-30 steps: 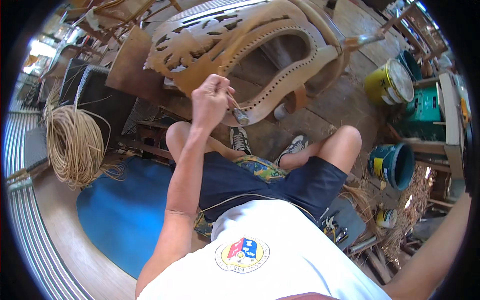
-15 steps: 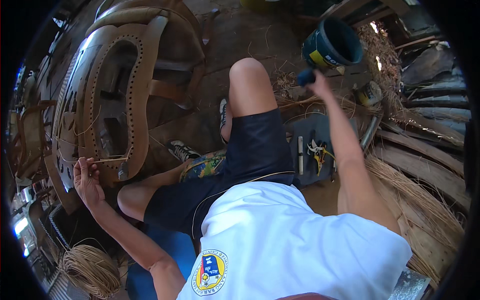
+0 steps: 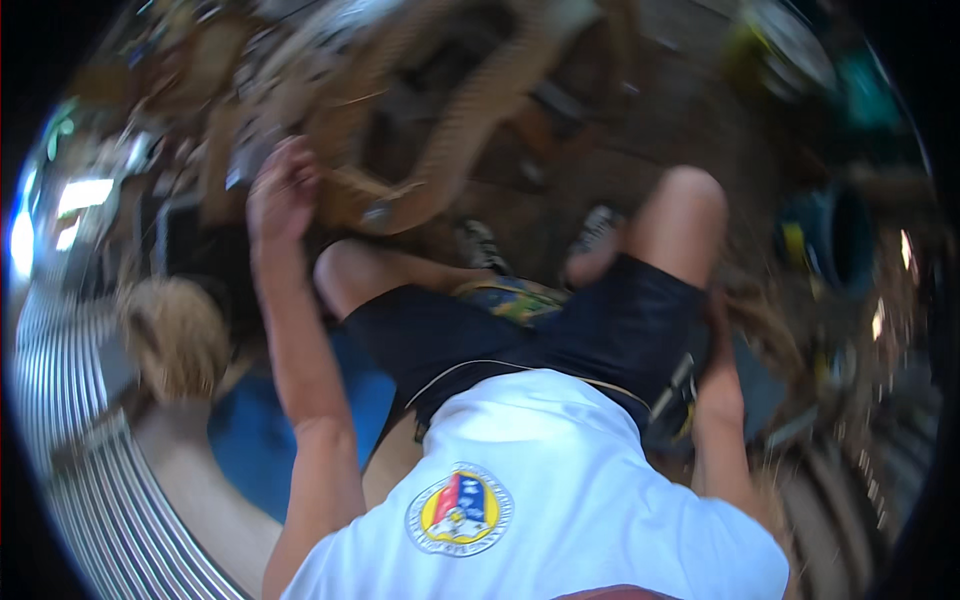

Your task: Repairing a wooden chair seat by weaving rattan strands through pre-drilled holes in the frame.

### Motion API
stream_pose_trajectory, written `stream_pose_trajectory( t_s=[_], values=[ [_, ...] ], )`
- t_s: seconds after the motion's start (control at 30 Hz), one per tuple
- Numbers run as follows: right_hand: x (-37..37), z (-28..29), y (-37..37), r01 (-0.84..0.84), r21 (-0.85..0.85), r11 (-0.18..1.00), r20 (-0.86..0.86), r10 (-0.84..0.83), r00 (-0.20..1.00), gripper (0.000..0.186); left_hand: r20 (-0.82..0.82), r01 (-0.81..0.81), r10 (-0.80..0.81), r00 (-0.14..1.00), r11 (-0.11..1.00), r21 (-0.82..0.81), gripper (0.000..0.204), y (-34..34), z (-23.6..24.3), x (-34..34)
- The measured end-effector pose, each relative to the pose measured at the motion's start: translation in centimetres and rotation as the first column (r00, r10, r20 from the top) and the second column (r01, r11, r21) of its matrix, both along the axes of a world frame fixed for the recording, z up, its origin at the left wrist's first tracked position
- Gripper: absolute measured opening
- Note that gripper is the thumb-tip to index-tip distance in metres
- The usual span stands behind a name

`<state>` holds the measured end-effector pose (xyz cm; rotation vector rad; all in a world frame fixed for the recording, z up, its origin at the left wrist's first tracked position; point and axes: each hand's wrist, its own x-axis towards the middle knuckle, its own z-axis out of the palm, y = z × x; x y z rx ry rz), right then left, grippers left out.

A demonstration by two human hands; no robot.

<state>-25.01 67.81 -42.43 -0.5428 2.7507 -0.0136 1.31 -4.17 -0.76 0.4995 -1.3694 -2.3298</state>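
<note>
Motion blurs the whole view. At the left, my left hand [image 3: 283,190] is raised beside the lower rim of a wooden chair frame [image 3: 465,150]. Its fingers are curled together, and a thin pale cane strip [image 3: 400,188] seems to run from them along the frame's rim. A small dark grey lump [image 3: 377,211] sits at the rim's lower corner. My right hand [image 3: 717,325] is down beside my right thigh, in shadow and partly hidden. Its fingers cannot be made out. Next to that forearm lies a pale, pen-like stick [image 3: 672,388].
A coil of cane [image 3: 178,335] stands at the left, near a blue surface [image 3: 262,440] and corrugated metal sheeting [image 3: 75,440]. A dark teal bucket [image 3: 845,240] stands at the right, and a yellowish container [image 3: 780,55] farther back. My bent knees flank the middle.
The view has swung, shifting the chair frame toward the middle. My right hand has come from near the bucket back to my thigh; the dark blue thing it held no longer shows.
</note>
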Motion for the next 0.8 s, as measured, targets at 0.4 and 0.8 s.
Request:
stream_pose_trajectory(
  t_s=[0.4,0.8],
  values=[
    [1.9,45.3,-41.2,-0.554,-0.832,0.022,-0.536,0.223,0.814,0.05,-0.072,-0.259,0.258,0.964,0.966,-0.013,0.006,3.5,1.5,-1.0],
    [2.0,42.8,-57.5,-0.809,-0.587,-0.011,-0.555,0.733,0.393,0.025,-0.277,-0.203,0.233,0.932,0.97,0.132,0.009,3.0,-0.1,-0.3]
  ],
)
